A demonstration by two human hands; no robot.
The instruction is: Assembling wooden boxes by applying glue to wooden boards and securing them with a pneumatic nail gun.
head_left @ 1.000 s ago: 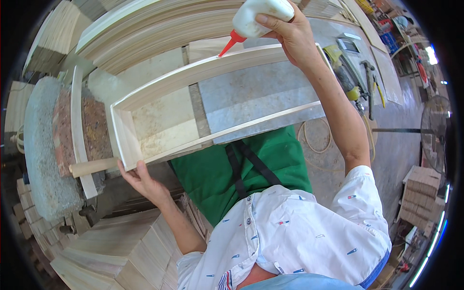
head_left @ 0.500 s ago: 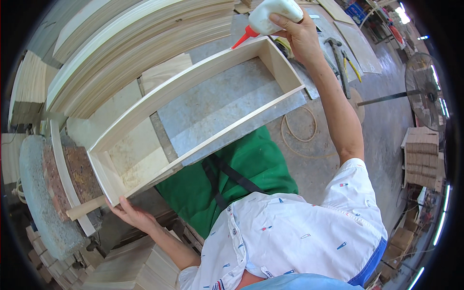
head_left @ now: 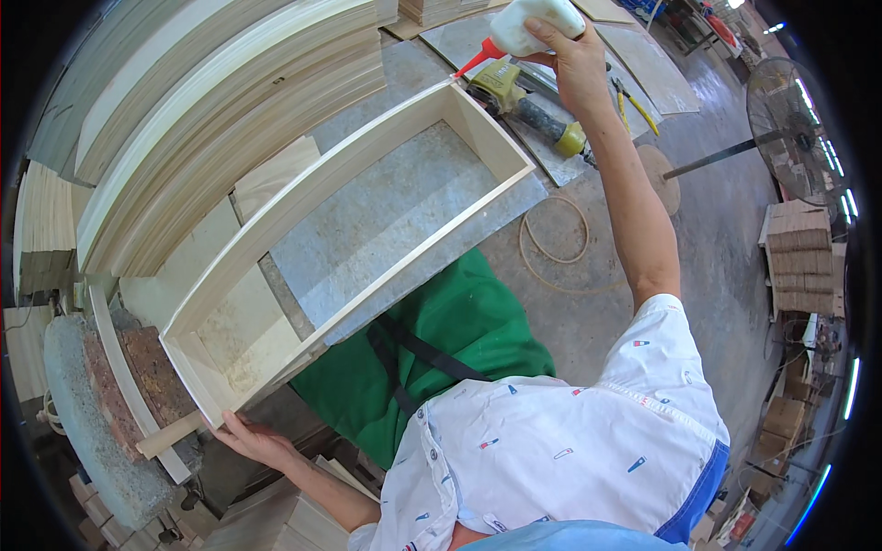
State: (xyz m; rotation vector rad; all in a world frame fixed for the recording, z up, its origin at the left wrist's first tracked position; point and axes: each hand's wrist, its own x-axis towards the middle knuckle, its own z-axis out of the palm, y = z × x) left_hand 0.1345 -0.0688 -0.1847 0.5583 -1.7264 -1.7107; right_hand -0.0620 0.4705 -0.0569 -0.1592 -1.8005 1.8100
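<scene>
Overall, a stack of long pale boards [head_left: 248,129] was the largest item, standing beyond the far side of the wooden frame [head_left: 331,186]. Desk [head_left: 409,69], topped with grey sheet and pale panels, lay under the frame. Frame itself: open rectangle of four thin pale sides, resting on the desk, slanted from near left to far right. Green apron [head_left: 469,321] with black straps: just on the near side of the frame. Rough grey block [head_left: 92,422], with reddish brick [head_left: 165,376] beside it: left of the frame; a thin slat [head_left: 126,378] lay across the brick. Power tool [head_left: 536,119] with yellow ends: near the frame's right end. White bottle [head_left: 525,20]: above the frame's far-right corner, tilted, held in the closed right hand [head_left: 577,69]. Left hand [head_left: 257,443]: narrow, thumb and fingers holding the frame's near-left corner. Pliers [head_left: 640,108] with yellow handles: well to the right of the frame. Red nozzle [head_left: 478,58] of the bottle: pointed down-left, tip at the frame's far-right corner; contact could not be told.
</scene>
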